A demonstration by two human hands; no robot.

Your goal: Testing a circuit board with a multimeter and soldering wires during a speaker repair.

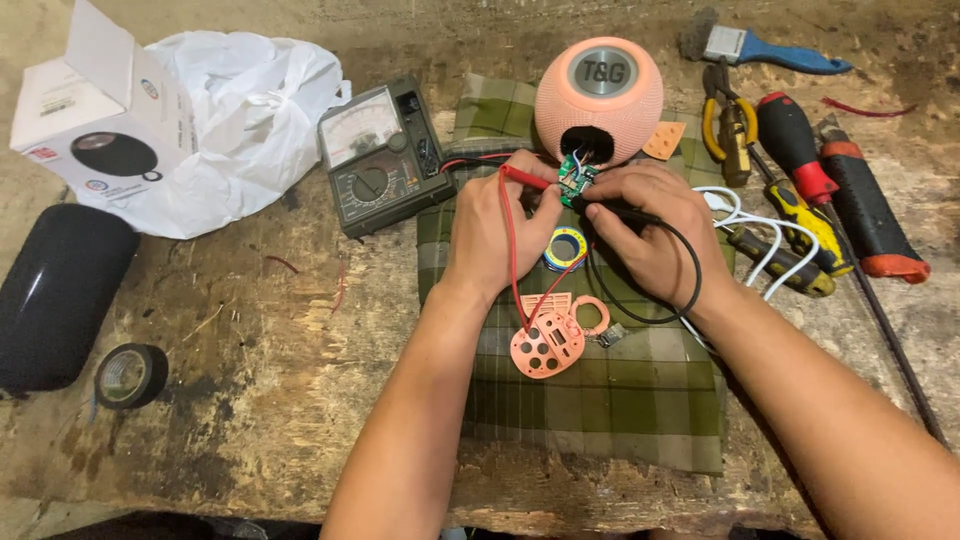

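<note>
Circuit board [577,183], small and green with thin wires running up into the hole of a round salmon-pink speaker [598,100], sits on a green plaid cloth [600,400] at mid tabletop [250,350]. Far left: black cylinder speaker [55,295], black tape roll [130,375], white box [95,110], crumpled white plastic bag [250,110]. Next, an analog multimeter [385,155] lies just left of the cloth, touching its edge. Left hand [500,230] pinches the red probe [525,178], tip on the board; red lead loops down over the wrist. Between the hands a small blue-yellow tape roll [566,248]; below it a pink perforated panel [548,343] on the cloth. Right hand [650,235] grips the black probe [620,210], tip also at the board; black lead curls around the wrist. Both hands crowd the board, partly hiding it. Right of the cloth: white cable [775,250], yellow-handled pliers [728,125], red-black screwdrivers [810,165], blue-handled brush [765,50] at top.
</note>
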